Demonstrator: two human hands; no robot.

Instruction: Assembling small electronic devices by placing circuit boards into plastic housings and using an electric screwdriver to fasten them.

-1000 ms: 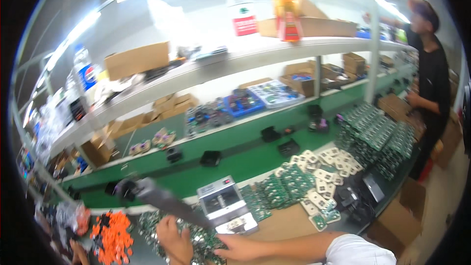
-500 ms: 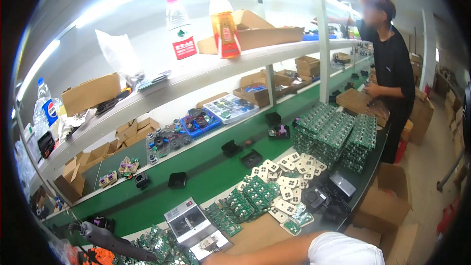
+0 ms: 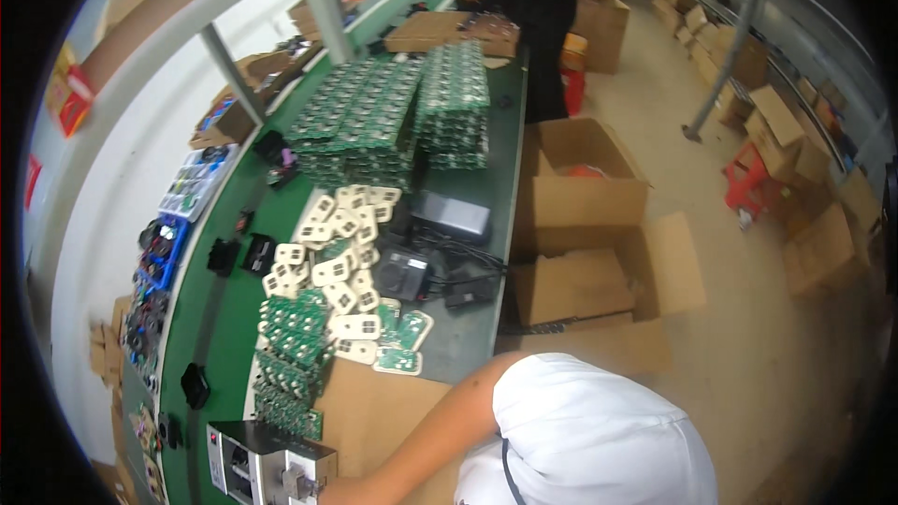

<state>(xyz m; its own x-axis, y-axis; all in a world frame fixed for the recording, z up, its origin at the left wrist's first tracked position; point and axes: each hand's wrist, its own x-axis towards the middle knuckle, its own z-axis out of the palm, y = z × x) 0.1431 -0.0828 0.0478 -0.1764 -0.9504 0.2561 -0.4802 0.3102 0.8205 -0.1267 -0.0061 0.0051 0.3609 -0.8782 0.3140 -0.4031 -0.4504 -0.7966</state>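
Note:
My right hand is at the bottom edge, right beside a silver metal device with a boxy body. Its fingers are cut off by the frame, so their hold is unclear. The right forearm reaches in from a white sleeve. A small pale part sits on the device next to the hand. My left hand is out of view. Just beyond the device lie green circuit boards and a pile of cream remote-style covers.
Tall stacks of green boards stand farther along the bench. A silver box and black adapters with cables lie near its right edge. Open cardboard boxes stand on the floor at right. Another person works at the far end.
My view has swung to the right and down, so the bench now runs up the picture and more floor shows. The device has shifted to the lower left; my right hand stays beside it.

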